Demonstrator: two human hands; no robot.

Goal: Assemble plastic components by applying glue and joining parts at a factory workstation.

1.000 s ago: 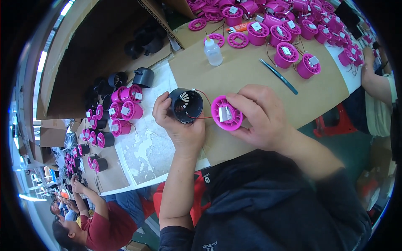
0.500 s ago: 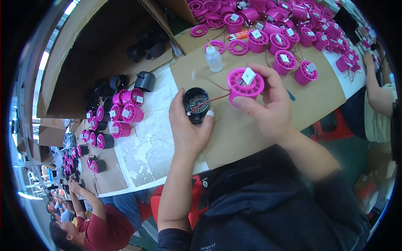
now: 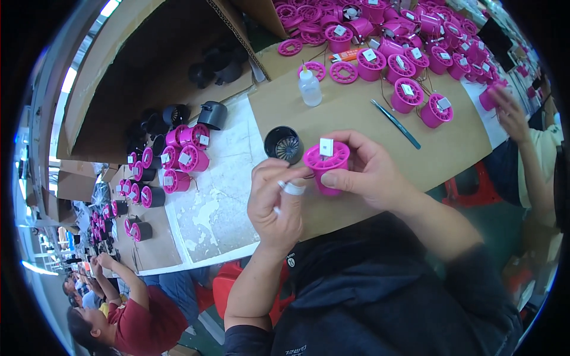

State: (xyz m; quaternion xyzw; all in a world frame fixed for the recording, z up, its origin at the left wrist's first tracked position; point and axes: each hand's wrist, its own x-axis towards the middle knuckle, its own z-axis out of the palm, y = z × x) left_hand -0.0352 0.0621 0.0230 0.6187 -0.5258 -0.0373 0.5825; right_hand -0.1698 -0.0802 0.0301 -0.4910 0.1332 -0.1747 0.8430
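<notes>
My right hand [image 3: 369, 173] grips a pink round slotted fan housing [image 3: 323, 176] upright, with a small white square piece [image 3: 326, 147] standing on its top. Close against its left side, my left hand [image 3: 274, 207] is closed, fingertips pinched on the housing's thin wires [image 3: 308, 174]. White wrapping covers the left thumb, and a small white end pokes out from the curled fingers. Just beyond the left fingertips, a black cup-shaped housing [image 3: 274, 141] with a finned inside rests on the cardboard, held by neither hand.
Black tweezers [image 3: 396, 123] and a clear squeeze bottle [image 3: 310, 89] lie and stand ahead. Pink housings [image 3: 407, 95] crowd the far right. Pink and black parts [image 3: 177, 180] line the left, beside a large open carton [image 3: 142, 83]. Co-workers [image 3: 139, 320] sit on both sides.
My left hand has let go of the black housing, now on the cardboard, and has moved to the wires. The pink housing has come lower and nearer me. The tweezers are now uncovered.
</notes>
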